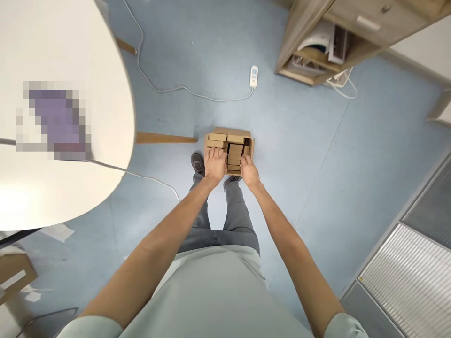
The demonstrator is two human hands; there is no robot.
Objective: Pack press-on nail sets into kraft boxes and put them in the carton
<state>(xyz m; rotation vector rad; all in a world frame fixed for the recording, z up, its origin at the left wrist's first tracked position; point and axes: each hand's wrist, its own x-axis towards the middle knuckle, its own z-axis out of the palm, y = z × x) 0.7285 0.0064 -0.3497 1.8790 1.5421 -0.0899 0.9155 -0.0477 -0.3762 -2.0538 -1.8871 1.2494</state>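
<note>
Here, left hand (215,164) and right hand (250,171) seemingly touch a packed carton (231,132)

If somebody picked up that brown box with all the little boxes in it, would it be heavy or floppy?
The brown box may feel fairly weighty, since many little boxes are packed inside, though what they hold is hidden. Its cardboard walls look thin, so they might bend if squeezed. With straight sides, it probably wouldn't roll.

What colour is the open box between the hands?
Brown; the head view shows the open box.
</note>
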